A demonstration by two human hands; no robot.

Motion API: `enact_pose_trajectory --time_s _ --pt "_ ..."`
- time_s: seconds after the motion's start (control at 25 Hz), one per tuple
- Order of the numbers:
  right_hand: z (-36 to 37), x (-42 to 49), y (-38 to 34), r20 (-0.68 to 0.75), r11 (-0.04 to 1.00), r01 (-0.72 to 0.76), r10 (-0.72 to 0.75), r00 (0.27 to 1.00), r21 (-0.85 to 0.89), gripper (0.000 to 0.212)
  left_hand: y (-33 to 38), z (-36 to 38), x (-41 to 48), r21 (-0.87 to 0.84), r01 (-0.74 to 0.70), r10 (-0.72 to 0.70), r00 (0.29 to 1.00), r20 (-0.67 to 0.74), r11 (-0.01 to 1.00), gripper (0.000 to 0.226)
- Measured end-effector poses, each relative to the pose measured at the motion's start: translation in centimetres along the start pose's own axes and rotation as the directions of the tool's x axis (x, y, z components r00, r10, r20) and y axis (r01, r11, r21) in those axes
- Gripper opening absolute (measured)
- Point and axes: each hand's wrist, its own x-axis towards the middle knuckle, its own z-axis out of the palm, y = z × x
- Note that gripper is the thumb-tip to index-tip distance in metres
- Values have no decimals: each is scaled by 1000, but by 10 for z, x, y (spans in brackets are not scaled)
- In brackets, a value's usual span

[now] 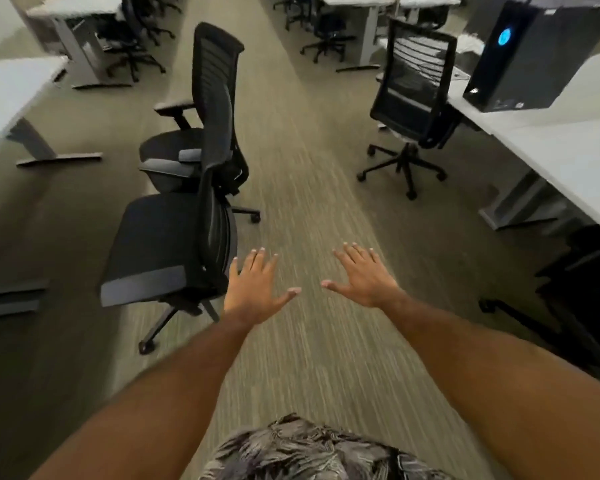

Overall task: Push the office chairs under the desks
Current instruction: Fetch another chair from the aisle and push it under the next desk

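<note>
Progress is judged partial: far chairs [326,32] sit at their desks, but three chairs stand out. Near chair [167,251] and second chair [215,84] stand in the aisle, apart from left desk [11,88]. Their seats point left toward it, with backrests upright on the aisle side. Third chair [416,84] stands just beside right desk [568,157], back to the aisle. Left hand [257,289] and right hand [364,277] are spread flat and grasp nothing. The left hand is just beside the near chair's backrest.

Black near chair [167,244] and far chair [210,98] stand upright, clear of the white left desk [7,95].
</note>
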Motion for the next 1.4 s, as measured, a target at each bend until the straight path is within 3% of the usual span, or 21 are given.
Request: enact_pose_trajectory --time_s 0.16,0.36,0.52,0.68,0.84,1.04,1.12,1.28,1.4 --pt "-53 98 17 -78 994 105 -107 991 -35 100 -9 -47 81 7 48 -47 989 -141 999 96" --pt "-113 225 2 -134 969 233 -242 961 -76 111 -54 -86 173 18 126 -114 942 -316 992 96" --pt "-155 315 -27 -150 937 330 -344 927 -111 109 -93 -110 229 -61 250 -254 890 -379 966 99" --pt "-185 405 -61 -155 881 454 -471 869 -130 91 -125 -115 263 -114 427 -439 831 -341 897 95" --pt "-207 499 -84 -103 794 581 -602 792 -181 86 -140 -107 297 -221 566 -607 753 -253 794 98" --pt "-226 596 -117 19 576 780 -801 598 -244 92 -139 -107 341 -458 770 -873 487 -29 445 123" --pt "-233 618 -128 100 480 846 -854 511 -231 96 -130 -105 350 -440 826 -908 416 53 353 130" --pt "-227 642 -140 288 371 903 -859 422 -216 107 -125 -103 353 -377 891 -945 312 100 255 129" --pt "-212 644 -137 346 287 934 -872 346 -212 100 -118 -104 350 -335 921 -962 249 110 200 124"
